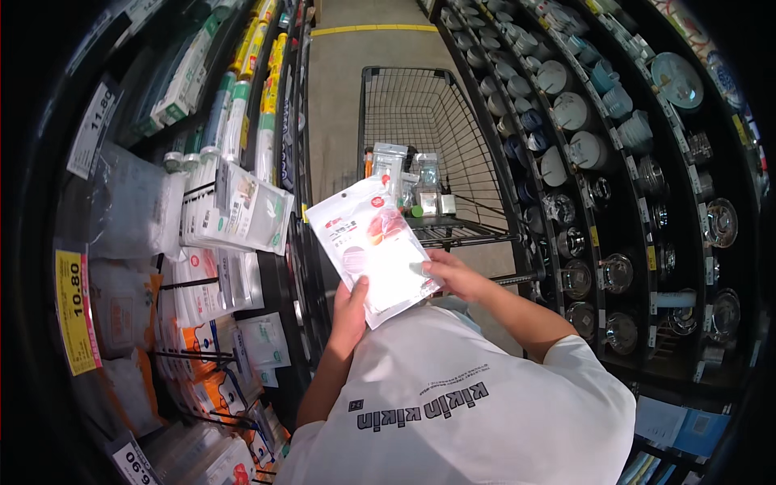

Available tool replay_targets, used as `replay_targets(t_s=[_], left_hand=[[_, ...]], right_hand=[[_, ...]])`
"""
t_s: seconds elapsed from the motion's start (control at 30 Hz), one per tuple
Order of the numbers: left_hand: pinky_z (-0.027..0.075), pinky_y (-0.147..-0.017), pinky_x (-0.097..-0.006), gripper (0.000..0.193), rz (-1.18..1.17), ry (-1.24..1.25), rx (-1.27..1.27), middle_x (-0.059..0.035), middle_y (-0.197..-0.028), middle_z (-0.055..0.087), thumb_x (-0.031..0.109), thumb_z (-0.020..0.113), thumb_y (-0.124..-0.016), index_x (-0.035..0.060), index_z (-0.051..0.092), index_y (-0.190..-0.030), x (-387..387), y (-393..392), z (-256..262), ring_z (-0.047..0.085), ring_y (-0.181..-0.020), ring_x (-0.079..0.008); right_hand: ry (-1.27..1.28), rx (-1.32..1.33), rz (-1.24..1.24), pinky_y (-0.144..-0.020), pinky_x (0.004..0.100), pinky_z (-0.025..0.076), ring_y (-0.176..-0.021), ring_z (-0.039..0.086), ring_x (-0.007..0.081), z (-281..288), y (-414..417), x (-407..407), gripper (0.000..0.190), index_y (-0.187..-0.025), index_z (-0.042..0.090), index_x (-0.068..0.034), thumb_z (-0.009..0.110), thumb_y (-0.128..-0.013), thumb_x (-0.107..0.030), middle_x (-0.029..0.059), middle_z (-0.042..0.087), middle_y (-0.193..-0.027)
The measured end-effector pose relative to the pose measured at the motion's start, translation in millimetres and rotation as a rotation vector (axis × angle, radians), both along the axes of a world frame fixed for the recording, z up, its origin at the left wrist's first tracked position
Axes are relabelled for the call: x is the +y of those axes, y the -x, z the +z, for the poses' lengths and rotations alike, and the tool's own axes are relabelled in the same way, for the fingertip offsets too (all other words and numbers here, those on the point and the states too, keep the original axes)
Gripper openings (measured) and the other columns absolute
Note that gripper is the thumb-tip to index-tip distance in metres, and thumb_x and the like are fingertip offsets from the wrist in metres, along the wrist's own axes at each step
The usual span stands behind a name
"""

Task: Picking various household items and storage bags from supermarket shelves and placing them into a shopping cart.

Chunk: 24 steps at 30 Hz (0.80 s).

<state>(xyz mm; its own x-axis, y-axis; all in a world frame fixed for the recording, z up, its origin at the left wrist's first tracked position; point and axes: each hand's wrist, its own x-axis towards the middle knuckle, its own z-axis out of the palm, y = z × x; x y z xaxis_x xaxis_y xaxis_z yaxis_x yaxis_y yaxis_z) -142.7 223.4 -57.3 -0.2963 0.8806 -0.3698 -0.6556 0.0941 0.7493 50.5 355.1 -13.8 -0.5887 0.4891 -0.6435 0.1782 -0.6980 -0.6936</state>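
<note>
Both of my hands hold a flat white plastic packet (388,273) in front of my chest, tilted, with its printed face up. It has a round hang hole near the top, a pinkish-red picture and some writing; glare washes out its lower half. My left hand (351,312) grips the lower left edge, thumb on top. On the right edge, my right hand (451,273) pinches the packet with thumb and fingers. Just beyond the packet stands a black wire shopping cart (412,109), with several packaged goods (427,182) at its near end.
To the left, hooks carry hanging packs of disposable gloves (236,209) and bags (133,206), with boxes and rolls (236,115) above. Price tags (76,309) stick out there. Shelves on the right hold bowls (570,109) and glassware (618,273). A yellow floor line (376,28) crosses the aisle ahead.
</note>
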Motion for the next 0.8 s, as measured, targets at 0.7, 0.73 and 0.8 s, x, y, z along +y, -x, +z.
replay_targets(t_s=[0.7, 0.73, 0.8], left_hand=[[0.054, -0.073, -0.0276, 0.03, 0.392, 0.39, 0.27, -0.0105, -0.107, 0.059, 0.008, 0.052, -0.095, 0.0004, 0.046, -0.123, -2.2, 27.6, 3.1, 0.062, -0.086, -0.0156], [0.054, -0.072, -0.0276, 0.031, 0.45, 0.433, 0.284, -0.0102, -0.107, 0.059, 0.009, 0.054, -0.095, 0.0003, 0.047, -0.123, -10.3, 36.2, -4.2, 0.062, -0.085, -0.0158], [0.053, -0.071, -0.0279, 0.037, 0.522, 0.46, 0.29, -0.0098, -0.107, 0.058, 0.012, 0.059, -0.092, 0.0001, 0.046, -0.125, -8.7, 61.5, -24.0, 0.061, -0.087, -0.0159]], right_hand=[[-0.83, -0.965, 0.425, -0.092, 0.0372, 0.048, -0.109, 0.06, 0.0352, -180.5, -92.6, 224.9, 0.071, -0.128, 0.049, 0.008, 0.071, -0.079, -0.039, 0.0286, 0.06, -0.116], [-0.75, -0.835, 0.477, -0.091, 0.0377, 0.048, -0.108, 0.061, 0.0343, -153.0, -74.7, 207.1, 0.068, -0.125, 0.051, 0.009, 0.07, -0.08, -0.038, 0.0282, 0.061, -0.114], [-0.756, -0.612, 0.471, -0.089, 0.0381, 0.048, -0.103, 0.064, 0.0316, -129.7, -82.1, 167.2, 0.058, -0.118, 0.057, 0.007, 0.069, -0.081, -0.037, 0.0238, 0.065, -0.108]])
